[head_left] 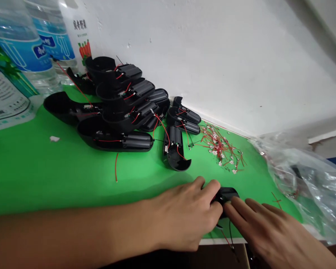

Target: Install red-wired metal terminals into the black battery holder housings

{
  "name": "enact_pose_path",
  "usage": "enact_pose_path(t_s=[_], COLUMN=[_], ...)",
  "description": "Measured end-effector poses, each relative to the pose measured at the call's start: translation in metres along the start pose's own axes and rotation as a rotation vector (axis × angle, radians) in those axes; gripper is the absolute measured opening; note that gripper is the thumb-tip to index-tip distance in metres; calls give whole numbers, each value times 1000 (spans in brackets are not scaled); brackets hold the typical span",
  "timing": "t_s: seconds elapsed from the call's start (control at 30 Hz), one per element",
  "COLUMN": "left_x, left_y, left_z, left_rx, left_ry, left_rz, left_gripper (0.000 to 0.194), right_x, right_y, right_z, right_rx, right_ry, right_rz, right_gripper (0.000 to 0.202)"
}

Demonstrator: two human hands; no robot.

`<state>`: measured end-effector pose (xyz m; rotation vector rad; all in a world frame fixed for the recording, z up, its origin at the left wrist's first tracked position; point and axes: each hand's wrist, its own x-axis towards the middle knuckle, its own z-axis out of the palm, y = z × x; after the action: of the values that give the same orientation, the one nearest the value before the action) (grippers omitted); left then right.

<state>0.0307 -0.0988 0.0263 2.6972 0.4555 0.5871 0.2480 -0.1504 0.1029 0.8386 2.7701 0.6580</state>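
At the front edge of the green table, a black plastic housing [227, 194] with a battery compartment lies between my hands, mostly covered by them. My left hand [189, 215] is closed on its left part, thumb and fingers bent over it. My right hand [264, 224] grips the right side with its fingertips, fingers close together. A red and a black wire [231, 235] hang from the housing over the table edge. Just beyond my left hand, a similar open housing [175, 147] with red wires lies on the green surface.
Several black housings [114, 138] are heaped at the back left, near water bottles [22, 41] and a green-white package [8, 89]. Loose red wires with small metal tabs [220, 145] lie by the white wall [212, 56]. A clear plastic bag [305, 179] is at right.
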Motion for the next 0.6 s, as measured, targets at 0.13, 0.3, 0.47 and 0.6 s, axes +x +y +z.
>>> enact_pose_path(t_s=[0.13,0.3,0.47,0.6], left_x=[0,0,0,0], left_y=[1,2,1,1], left_z=[0,0,2,2], left_rx=[4,-6,-11,-1], left_ry=[11,1,6,5], left_rz=[-2,-23,-20,-6], left_gripper=[22,20,20,21], right_x=[2,4,1,1], right_y=[-2,-3,-1,3], right_z=[0,0,4,7], right_rx=[-14,-1,10,87], right_ry=[-8,10,-40,-69], right_rz=[-18,-26,-46,-36], right_gripper=[40,39,37,38])
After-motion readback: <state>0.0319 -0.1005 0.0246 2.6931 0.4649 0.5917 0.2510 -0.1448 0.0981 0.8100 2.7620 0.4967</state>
